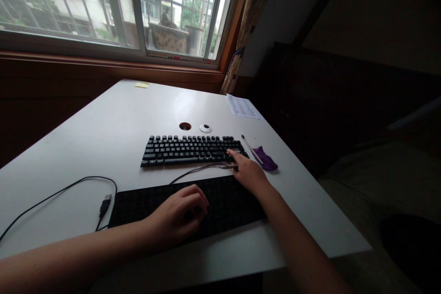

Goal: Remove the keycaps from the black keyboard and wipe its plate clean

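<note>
Beneath a barred window [138,14], a white tabletop [76,151] is being lit by daylight, its near edge being left in shadow. The window is being bordered on its right by a patterned curtain [234,71], and a planter [168,39] is being shown through the glass; the right side of the room is being veiled by darkness. Across the middle of the tabletop, a rear keyboard [188,149] is being displayed with its keycaps visible. Nearer the edge, a black front keyboard [138,200] is being partly covered by an arm, its keys being obscured by shadow. The left hand [184,209] is being held over the front keyboard, its fingers being curled inward; whether anything is being gripped cannot be told. The right hand [247,170] is being held at the right end of the rear keyboard, one finger being extended there; a thin cable [188,172] is being led close to the thumb, but whether it is being pinched cannot be told. At left, a USB plug [105,203] is being flanked by a looped black cable [69,186]. Beside the rear keyboard, a slender brush [252,150] is being supported against a purple cloth [268,161]. Farther back, a round hole [185,126] is being neighboured by a white ring [203,129], and the far corners are being marked by a yellow note [141,85] and a printed sheet [243,107].
</note>
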A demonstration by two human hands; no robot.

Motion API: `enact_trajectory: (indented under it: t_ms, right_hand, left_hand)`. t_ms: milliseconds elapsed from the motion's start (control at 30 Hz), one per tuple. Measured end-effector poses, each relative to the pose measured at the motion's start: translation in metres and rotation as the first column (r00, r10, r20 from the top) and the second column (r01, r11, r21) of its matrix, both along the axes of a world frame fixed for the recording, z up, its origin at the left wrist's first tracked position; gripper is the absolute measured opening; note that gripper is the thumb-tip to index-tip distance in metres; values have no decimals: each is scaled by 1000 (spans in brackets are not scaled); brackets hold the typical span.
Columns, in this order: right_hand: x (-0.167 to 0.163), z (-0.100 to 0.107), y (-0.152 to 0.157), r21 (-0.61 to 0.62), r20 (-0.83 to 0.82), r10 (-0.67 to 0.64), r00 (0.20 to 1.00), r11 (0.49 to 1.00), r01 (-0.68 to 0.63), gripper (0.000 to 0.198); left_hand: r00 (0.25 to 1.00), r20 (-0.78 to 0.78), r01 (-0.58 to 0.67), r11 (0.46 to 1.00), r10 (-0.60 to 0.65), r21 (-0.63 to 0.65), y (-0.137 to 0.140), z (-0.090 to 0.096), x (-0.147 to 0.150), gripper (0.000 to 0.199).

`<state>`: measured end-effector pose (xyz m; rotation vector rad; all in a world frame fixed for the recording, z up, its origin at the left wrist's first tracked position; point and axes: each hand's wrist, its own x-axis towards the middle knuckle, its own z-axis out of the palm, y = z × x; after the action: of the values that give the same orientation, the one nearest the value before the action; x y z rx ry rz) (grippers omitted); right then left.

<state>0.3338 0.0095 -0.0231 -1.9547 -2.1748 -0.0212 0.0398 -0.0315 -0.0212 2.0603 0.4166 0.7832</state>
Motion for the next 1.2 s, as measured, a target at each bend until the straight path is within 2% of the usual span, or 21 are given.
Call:
enact_trajectory:
  t_ms: [733, 1200]
  right_hand:
    - [-4, -3, 1, 15, 1, 21, 1000, 1000, -21, 52]
    - [-14, -2, 1, 5, -14, 75, 997, 997, -75, 58]
  left_hand:
    - [1000, 3, -6, 1000, 6, 7, 0, -1, 1, 23]
    - [1000, 2, -2, 1000, 2, 23, 0, -1, 0, 23]
